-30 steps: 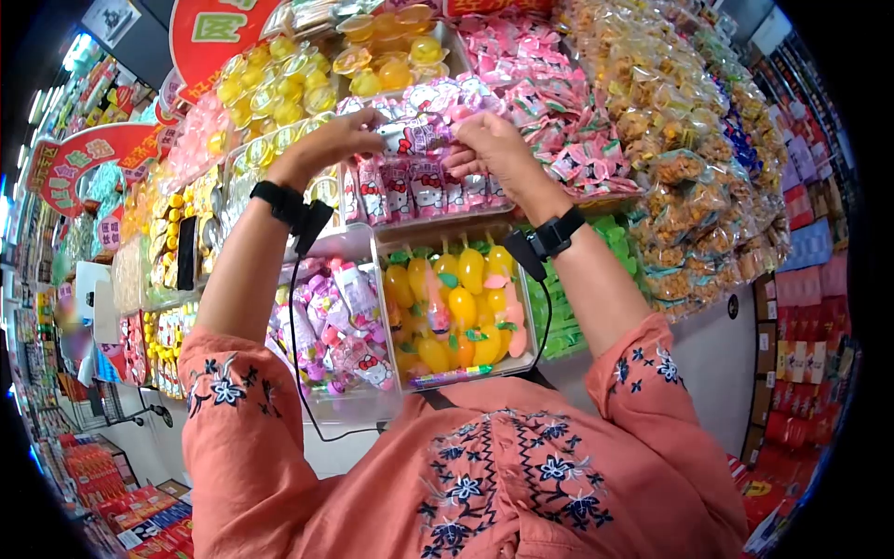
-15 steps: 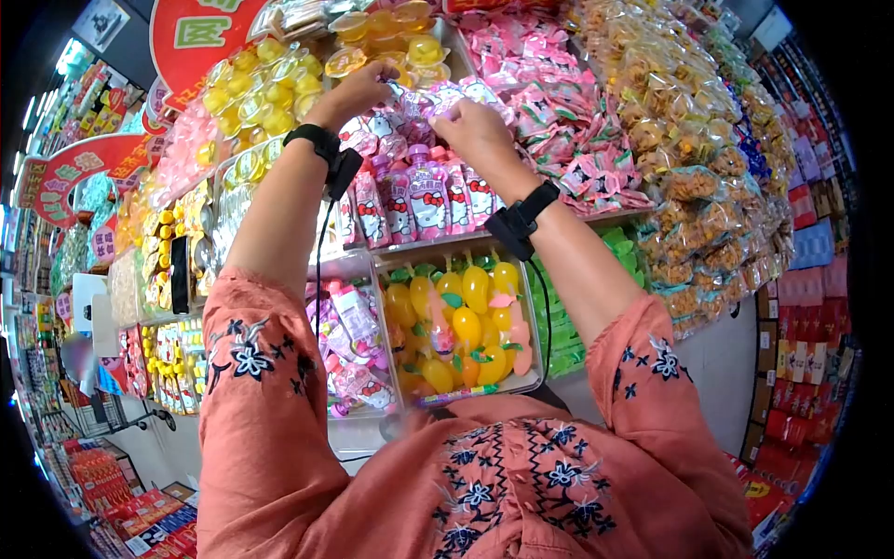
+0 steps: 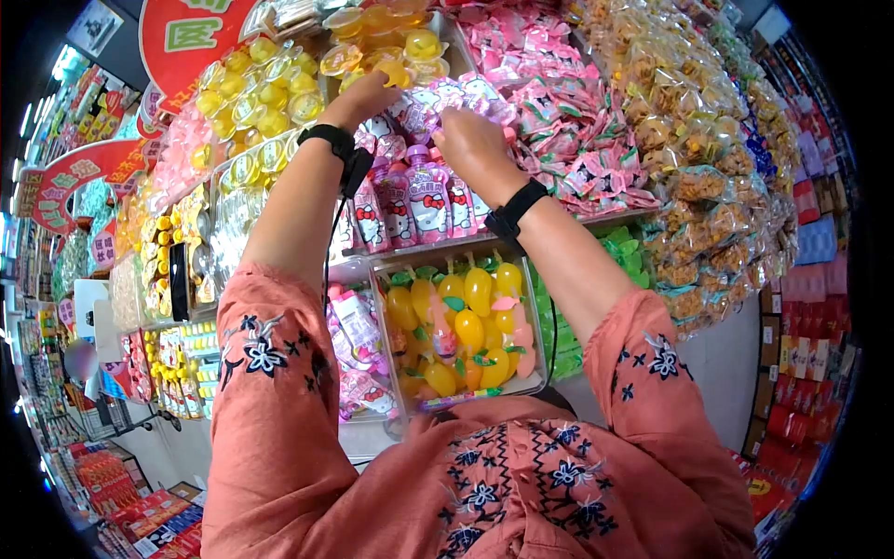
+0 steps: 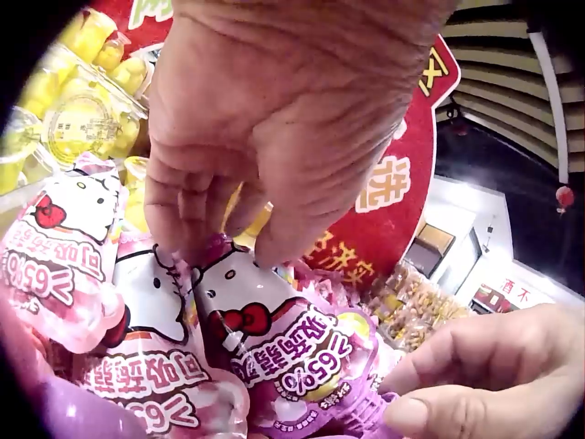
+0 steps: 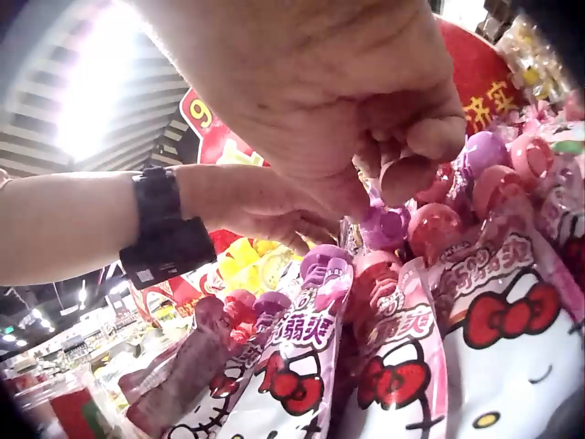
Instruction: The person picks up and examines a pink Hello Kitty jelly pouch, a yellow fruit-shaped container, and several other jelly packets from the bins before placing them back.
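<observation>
L wrist view: glossy purple-and-white plastic pouch (image 4: 283, 352) marked "≥65%" & "吸蒟蒻爽"; pink-and-white plastic pouch (image 4: 64, 261) nr. L edge, also "≥65%", w/ "可吸". Red curved-edge board (image 4: 398, 206) behind: "选", "经济实". R wrist view: purple-capped pink-and-white plastic pouch (image 5: 297, 357), "蒻爽" legible. Head view: lg. red rounded sign (image 3: 191, 70), "网"; adj. char. partly cut off.

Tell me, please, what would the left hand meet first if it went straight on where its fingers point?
The left hand would probably meet the purple pouch at its fingertips first; whether they touch is unclear.
</observation>
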`<state>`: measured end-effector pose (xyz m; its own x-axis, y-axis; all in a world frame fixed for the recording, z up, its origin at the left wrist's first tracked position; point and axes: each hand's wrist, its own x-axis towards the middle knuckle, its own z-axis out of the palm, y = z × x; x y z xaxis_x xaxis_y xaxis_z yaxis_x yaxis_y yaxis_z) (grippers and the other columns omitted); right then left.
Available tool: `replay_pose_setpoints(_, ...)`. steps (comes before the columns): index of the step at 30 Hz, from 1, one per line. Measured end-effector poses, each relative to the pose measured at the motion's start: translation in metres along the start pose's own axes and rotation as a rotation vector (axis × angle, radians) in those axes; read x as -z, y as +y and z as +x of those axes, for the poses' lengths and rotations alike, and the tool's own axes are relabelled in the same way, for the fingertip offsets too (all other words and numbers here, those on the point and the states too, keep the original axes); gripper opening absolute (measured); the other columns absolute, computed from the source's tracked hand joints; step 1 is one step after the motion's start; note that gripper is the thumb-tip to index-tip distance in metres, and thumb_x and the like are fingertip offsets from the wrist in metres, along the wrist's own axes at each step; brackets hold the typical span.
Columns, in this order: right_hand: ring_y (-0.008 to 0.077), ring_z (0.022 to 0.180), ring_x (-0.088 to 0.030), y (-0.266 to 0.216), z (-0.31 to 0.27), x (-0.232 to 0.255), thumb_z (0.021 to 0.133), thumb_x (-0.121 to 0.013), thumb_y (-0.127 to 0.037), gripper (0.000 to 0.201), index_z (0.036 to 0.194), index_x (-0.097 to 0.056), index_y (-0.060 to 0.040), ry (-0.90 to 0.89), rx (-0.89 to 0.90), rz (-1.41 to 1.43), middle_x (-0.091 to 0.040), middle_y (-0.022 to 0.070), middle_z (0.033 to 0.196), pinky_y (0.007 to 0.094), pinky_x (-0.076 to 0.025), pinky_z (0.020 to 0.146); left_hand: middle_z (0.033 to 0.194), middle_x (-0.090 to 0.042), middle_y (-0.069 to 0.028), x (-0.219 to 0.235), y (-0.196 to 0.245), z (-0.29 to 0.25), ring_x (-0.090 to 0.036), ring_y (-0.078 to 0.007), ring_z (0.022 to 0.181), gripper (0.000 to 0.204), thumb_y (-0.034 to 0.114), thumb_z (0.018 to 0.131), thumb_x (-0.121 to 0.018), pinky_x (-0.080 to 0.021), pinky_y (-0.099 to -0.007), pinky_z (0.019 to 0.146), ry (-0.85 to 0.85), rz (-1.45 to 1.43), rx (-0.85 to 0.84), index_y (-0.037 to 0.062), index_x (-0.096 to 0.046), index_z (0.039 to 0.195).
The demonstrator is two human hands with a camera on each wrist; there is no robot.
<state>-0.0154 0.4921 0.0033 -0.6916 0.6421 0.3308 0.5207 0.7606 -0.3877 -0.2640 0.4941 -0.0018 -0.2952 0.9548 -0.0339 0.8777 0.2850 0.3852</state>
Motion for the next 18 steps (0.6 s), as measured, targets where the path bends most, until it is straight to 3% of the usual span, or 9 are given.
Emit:
replay_pose_setpoints(4,0.036,0.077,-0.07,0.002,0.001,-0.003,0.086,-0.062,-0.013,0.013,0.088,-0.068,-0.001,0.004,0.035,-0.049,-0.069,0.019,0.082,0.0471,-0.055,0.066,0.099,-0.071,-0.0251,0.008,0.009,-0.011,-0.069,-0.0381,0.096,0.041,0.036,0.09,-0.061,-0.054,-0.0432,0.081,-0.15,-0.164,0.123,-0.0017,-0.069,0.105)
replay_pose_setpoints(7,0.0388,0.08,-0.067,0.005,0.003,-0.005,0.087,-0.064,-0.017,0.018,0.087,-0.066,0.0004,-0.023,0.025,0.004,-0.068,0.0202,0.084,0.0493,-0.052,0.07,0.101,-0.071,-0.0233,0.001,0.006,-0.011,-0.069,-0.0364,0.097,0.039,0.034,0.09,-0.062,-0.053,-0.0413,0.082,-0.108,-0.269,0.149,0.0009,-0.069,0.109)
replay_pose_setpoints(10,0.0398,0.081,-0.066,0.005,0.003,-0.004,0.087,-0.065,-0.02,0.021,0.086,-0.065,0.0008,-0.036,0.028,0.025,-0.067,0.0206,0.084,0.0506,-0.05,0.071,0.104,-0.07,-0.0221,-0.015,-0.006,-0.005,-0.068,-0.0353,0.101,0.037,0.031,0.09,-0.063,-0.052,-0.0407,0.085,0.102,-0.274,0.007,0.0016,-0.067,0.113)
replay_pose_setpoints(13,0.0391,0.08,-0.067,0.003,0.004,-0.006,0.087,-0.065,-0.02,0.02,0.085,-0.065,0.0003,-0.025,0.039,-0.004,-0.067,0.0202,0.083,0.0505,-0.05,0.07,0.104,-0.071,-0.0148,-0.02,-0.01,0.0,-0.069,-0.0281,0.086,0.039,0.025,0.093,-0.063,-0.053,-0.0365,0.077,0.164,-0.171,-0.09,-0.0012,-0.063,0.122)
replay_pose_setpoints(18,0.0379,0.078,-0.067,0.0,0.001,-0.007,0.087,-0.064,-0.02,0.019,0.084,-0.066,-0.0012,0.025,0.069,-0.016,-0.067,0.0191,0.081,0.0504,-0.05,0.067,0.107,-0.07,-0.0189,-0.024,-0.011,0.003,-0.068,-0.0308,0.097,0.037,0.023,0.091,-0.064,-0.052,-0.037,0.086,0.159,-0.182,-0.055,-0.0013,-0.064,0.118)
